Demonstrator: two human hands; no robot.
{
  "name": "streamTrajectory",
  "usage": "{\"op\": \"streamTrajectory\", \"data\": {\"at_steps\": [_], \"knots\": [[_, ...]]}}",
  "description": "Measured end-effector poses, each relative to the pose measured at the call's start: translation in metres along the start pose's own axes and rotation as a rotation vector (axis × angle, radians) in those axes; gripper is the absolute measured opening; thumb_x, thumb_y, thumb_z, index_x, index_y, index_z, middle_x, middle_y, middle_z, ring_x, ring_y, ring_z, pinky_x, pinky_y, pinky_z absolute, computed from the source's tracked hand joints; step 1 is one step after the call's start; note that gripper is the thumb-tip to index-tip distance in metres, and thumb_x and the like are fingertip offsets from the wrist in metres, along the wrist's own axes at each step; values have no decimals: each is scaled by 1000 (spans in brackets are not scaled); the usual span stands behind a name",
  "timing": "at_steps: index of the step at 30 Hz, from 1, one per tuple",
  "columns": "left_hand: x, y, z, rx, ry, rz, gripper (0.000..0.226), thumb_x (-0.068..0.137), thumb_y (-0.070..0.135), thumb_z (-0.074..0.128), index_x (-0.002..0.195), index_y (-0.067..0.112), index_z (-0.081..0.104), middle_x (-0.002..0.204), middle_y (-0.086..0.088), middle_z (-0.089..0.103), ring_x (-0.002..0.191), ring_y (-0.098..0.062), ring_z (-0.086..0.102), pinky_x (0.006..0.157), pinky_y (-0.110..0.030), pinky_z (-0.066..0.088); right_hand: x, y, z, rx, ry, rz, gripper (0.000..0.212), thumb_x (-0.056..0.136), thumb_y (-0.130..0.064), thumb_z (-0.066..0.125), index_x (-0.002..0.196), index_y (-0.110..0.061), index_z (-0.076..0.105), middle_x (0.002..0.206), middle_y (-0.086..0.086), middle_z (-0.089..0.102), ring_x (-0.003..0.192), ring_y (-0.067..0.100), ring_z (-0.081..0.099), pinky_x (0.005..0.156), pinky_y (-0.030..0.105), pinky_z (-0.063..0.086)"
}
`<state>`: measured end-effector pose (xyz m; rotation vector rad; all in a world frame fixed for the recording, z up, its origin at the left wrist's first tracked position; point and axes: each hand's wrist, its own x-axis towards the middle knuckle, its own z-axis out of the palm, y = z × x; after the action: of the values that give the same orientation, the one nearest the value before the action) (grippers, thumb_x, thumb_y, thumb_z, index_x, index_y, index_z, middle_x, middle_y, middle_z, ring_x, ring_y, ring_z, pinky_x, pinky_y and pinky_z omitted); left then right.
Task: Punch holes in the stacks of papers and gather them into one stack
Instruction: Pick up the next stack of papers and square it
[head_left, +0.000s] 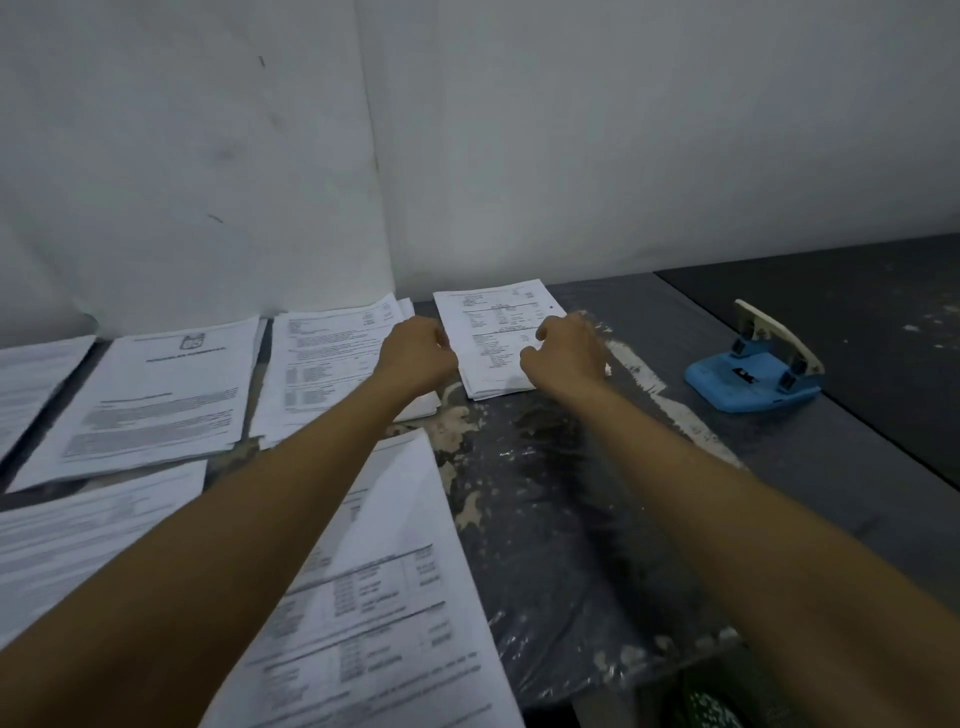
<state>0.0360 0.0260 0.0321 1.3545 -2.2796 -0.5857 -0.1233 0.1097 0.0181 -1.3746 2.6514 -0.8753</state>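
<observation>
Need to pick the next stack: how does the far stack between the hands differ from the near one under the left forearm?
The far stack lies near the wall with both hands at its sides: left hand and right hand. The near stack lies at the front edge, partly under the left forearm, no hand on it. The far stack sits closer to the blue hole punch. Its edges look squared; the near stack lies skewed. Both are white printed sheets.

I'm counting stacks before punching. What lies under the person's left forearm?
Under the left forearm lie parts of two paper stacks: the far stack and the nearest stack. Anything directly beneath the arm is covered.
</observation>
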Motion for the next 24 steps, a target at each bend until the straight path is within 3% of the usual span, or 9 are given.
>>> {"op": "streamTrajectory", "data": {"at_steps": [8, 11, 13, 15, 16, 17, 19, 22, 24], "knots": [[-90, -57, -48, 108, -92, -41, 31, 91, 22, 68, 121, 15, 66, 136, -5, 57, 122, -23, 55, 91, -27, 39, -87, -42, 10, 89, -144, -128, 26, 89, -19, 60, 103, 0, 68, 104, 11, 69, 89, 25, 63, 78, 36, 55], [-121, -81, -65, 214, -192, -78, 41, 90, 26, 70, 129, 16, 61, 140, -6, 54, 123, -25, 53, 90, -28, 39, -116, -53, 23, 161, -235, -158, 11, 89, -18, 60, 92, -8, 65, 86, -2, 58, 76, 14, 50, 58, 22, 39], [-137, -95, -72, 291, -255, -113, 56, 88, 31, 74, 138, 17, 52, 144, -5, 51, 128, -25, 50, 95, -31, 40, -130, -57, 35, 164, -298, -148, 11, 86, -18, 62, 82, -9, 57, 77, 0, 54, 73, 18, 52, 51, 23, 33], [-150, -106, -76, 355, -294, -146, 71, 84, 34, 78, 144, 18, 44, 148, -6, 46, 134, -26, 44, 101, -33, 39, -139, -61, 49, 139, -357, -138, 30, 78, -30, 65, 82, -1, 58, 86, 10, 60, 84, 26, 60, 59, 25, 44], [-155, -110, -77, 380, -307, -161, 77, 83, 35, 79, 146, 17, 41, 149, -8, 44, 135, -26, 42, 103, -34, 40, -141, -64, 54, 102, -361, -147, 46, 73, -40, 65, 94, 2, 63, 104, 14, 62, 101, 29, 60, 73, 29, 50], [-159, -113, -79, 400, -315, -174, 81, 81, 37, 80, 148, 16, 39, 150, -9, 42, 137, -27, 40, 104, -35, 40, -143, -65, 58, 65, -361, -179, 60, 71, -47, 65, 108, -1, 64, 123, 15, 56, 118, 31, 52, 90, 34, 51], [-164, -118, -80, 411, -313, -194, 85, 80, 41, 81, 148, 14, 37, 151, -10, 40, 138, -28, 39, 106, -36, 39, -150, -71, 56, -13, -370, -202, 63, 77, -46, 69, 125, -7, 59, 144, 17, 39, 136, 33, 34, 110, 40, 39], [-166, -123, -80, 375, -298, -222, 85, 78, 44, 82, 145, 12, 40, 148, -10, 43, 133, -28, 45, 104, -36, 41, -154, -74, 55, -28, -376, -166, 64, 86, -32, 71, 137, -4, 47, 152, 20, 29, 140, 35, 29, 112, 40, 36], [-166, -126, -80, 363, -281, -236, 86, 74, 45, 85, 141, 11, 43, 144, -10, 46, 130, -28, 48, 103, -36, 43, -158, -78, 59, -3, -336, -127, 55, 85, -26, 72, 131, -3, 52, 144, 19, 41, 130, 34, 43, 103, 40, 47]]}}
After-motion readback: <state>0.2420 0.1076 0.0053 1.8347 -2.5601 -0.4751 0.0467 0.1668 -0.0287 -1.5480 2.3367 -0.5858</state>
